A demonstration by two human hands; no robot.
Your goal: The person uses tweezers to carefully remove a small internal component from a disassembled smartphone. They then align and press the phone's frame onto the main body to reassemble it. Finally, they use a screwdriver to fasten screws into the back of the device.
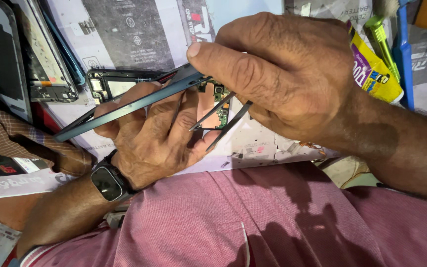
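Above the lap, left hand (147, 133) fingers gripping opened phone (139, 101), right hand (277, 74) pinching tweezers (221, 121) (tips apart)

The phone (139, 101) in the middle of the frame has a dark blue-green edge, and inside it shows a pinkish-orange patch with small green and black parts. The tweezers (221, 118) are dark grey metal. The watch (107, 183) at the lower left is black with a shiny dark face. The shirt (253, 217) along the bottom is pinkish red with fine thin stripes. The cloth (6, 136) at the left is brown with a check pattern. The glue tube (371, 71) at the upper right is yellow with purple. Next to it, the screwdriver (384, 42) is bright green and the toothbrush (404, 54) is blue.
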